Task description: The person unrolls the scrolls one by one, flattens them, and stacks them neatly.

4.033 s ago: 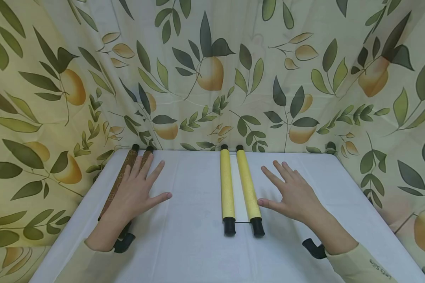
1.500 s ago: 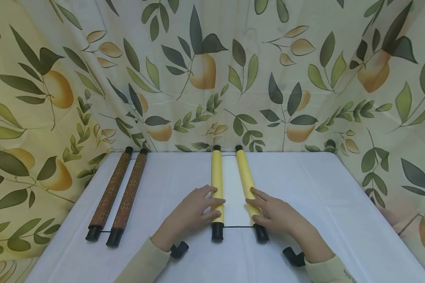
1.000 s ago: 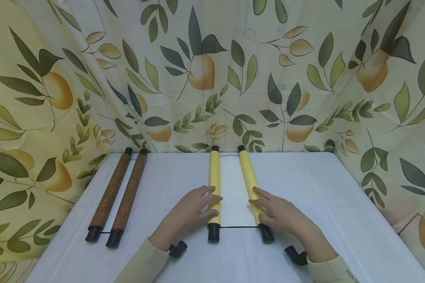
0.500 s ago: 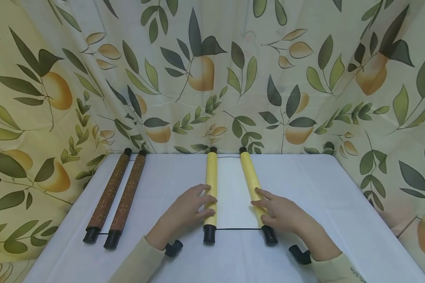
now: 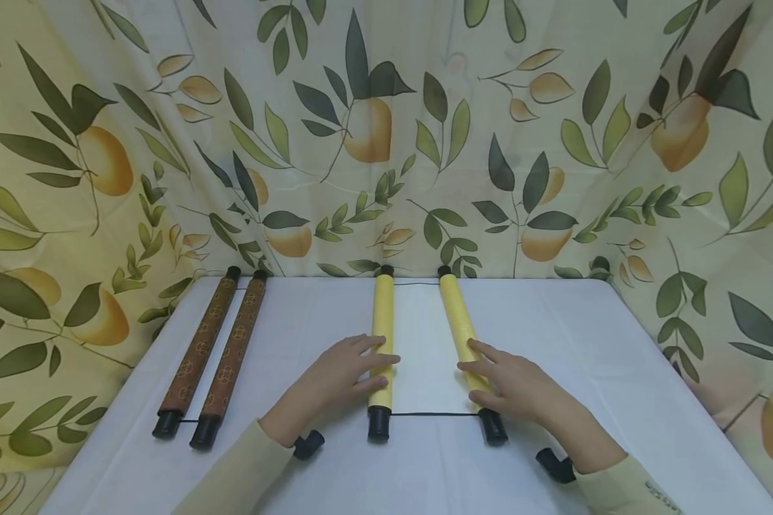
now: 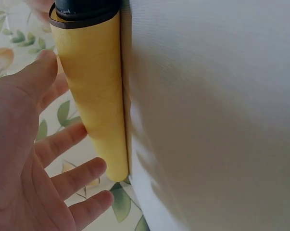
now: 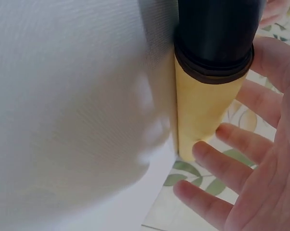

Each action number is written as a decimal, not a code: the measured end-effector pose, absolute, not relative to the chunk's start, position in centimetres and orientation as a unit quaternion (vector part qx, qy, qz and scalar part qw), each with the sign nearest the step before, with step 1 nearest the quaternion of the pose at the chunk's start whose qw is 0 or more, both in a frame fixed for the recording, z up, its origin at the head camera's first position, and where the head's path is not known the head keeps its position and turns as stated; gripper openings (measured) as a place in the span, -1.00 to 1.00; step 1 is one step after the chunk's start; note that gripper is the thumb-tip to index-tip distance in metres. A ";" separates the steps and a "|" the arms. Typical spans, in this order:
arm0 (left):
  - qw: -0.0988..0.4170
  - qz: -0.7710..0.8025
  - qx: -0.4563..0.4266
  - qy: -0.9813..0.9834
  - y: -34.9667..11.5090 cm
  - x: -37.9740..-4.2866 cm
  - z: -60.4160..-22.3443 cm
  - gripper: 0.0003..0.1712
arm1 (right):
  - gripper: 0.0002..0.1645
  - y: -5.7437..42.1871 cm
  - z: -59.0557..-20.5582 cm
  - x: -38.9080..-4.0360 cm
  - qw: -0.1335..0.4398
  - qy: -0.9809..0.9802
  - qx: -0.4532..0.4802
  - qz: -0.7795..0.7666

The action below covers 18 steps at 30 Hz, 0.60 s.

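Observation:
A yellow scroll with black end knobs lies partly unrolled, a strip of white paper (image 5: 425,343) showing between its two rolls. My left hand (image 5: 335,375) lies over the near part of the left yellow roll (image 5: 383,307), its spread fingers touching the top. On the right yellow roll (image 5: 456,307) rest the fingers of my right hand (image 5: 522,386). Both wrist views show the fingers apart and only slightly bent against the yellow roll (image 6: 94,82) on the left and the yellow roll (image 7: 202,106) on the right; neither is wrapped by a hand.
A brown patterned scroll (image 5: 232,350) with black knobs lies at the left of the white-covered table (image 5: 592,343), its two rolls slightly apart. A curtain (image 5: 425,143) printed with fruit and leaves hangs behind the table's far edge.
Both hands have come from spread above the table onto the yellow scroll. Its rolls have moved apart, left one leftward and right one rightward, baring more white paper; this last half second they barely move.

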State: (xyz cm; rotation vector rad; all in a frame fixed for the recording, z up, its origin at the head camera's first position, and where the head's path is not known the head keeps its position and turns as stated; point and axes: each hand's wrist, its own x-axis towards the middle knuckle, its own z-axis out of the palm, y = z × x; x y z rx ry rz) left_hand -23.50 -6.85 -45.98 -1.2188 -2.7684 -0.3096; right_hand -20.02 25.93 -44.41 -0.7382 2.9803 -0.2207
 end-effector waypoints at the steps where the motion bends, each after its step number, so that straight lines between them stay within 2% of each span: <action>1: 0.050 -0.099 -0.398 -0.911 -6.9 -23.5 -46.0 -0.51 | -0.46 26.0 -44.5 -20.0 0.031 0.967 -0.241 -0.070; 18: 0.051 -0.101 -0.380 -0.918 -8.4 -23.7 -46.6 -0.52 | -0.45 26.7 -44.5 -19.6 0.013 0.968 -0.245 -0.060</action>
